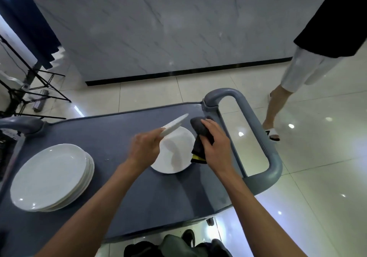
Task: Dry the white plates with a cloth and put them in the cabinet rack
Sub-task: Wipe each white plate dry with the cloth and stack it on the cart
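Observation:
My left hand (145,149) grips the near rim of a white plate (174,124) and holds it tilted, edge-on, above the cart. Under it another white plate (174,157) lies flat on the grey cart top (111,137). My right hand (213,143) holds a dark grey cloth (199,129) with a yellow tag, just right of both plates. A stack of several white plates (51,177) sits at the cart's left end.
The cart's grey handle loop (258,133) rises at the right, another handle (21,124) at the left. A marble counter front (158,34) stands beyond. Another person's legs (278,105) are on the floor to the right. Black stand legs (33,89) spread at far left.

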The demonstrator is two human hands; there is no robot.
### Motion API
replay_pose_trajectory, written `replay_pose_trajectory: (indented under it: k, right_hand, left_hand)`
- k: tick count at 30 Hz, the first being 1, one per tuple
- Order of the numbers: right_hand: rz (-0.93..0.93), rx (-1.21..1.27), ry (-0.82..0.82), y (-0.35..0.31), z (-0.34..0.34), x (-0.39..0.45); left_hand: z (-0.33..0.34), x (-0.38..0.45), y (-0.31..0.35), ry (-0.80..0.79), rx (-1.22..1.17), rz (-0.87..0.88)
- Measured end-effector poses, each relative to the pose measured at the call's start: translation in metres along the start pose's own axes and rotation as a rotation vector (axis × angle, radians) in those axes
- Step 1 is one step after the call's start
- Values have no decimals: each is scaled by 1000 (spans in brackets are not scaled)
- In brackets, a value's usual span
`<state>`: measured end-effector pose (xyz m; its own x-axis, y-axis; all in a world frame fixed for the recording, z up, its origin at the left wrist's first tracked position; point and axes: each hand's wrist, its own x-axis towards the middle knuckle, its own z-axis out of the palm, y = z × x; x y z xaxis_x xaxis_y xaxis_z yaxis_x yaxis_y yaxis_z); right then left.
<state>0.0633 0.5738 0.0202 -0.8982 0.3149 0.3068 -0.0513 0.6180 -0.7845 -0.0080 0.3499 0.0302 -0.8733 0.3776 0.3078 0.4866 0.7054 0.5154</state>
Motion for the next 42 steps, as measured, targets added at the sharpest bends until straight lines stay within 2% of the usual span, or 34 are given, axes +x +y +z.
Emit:
replay_pose_trajectory:
  k: [5, 15, 20, 42]
  right_hand:
    - [29, -6, 9, 6, -4, -6]
    - [27, -10, -42, 9, 1, -16]
    - [22, -8, -79, 12, 4, -22]
    - [80, -69, -200, 24, 23, -49]
  left_hand:
    - [20, -12, 1, 44, 176, 223]
    - [59, -50, -13, -154, 269, 393]
    - [71, -65, -20, -228, 264, 366]
    - [80, -76, -23, -298, 234, 220]
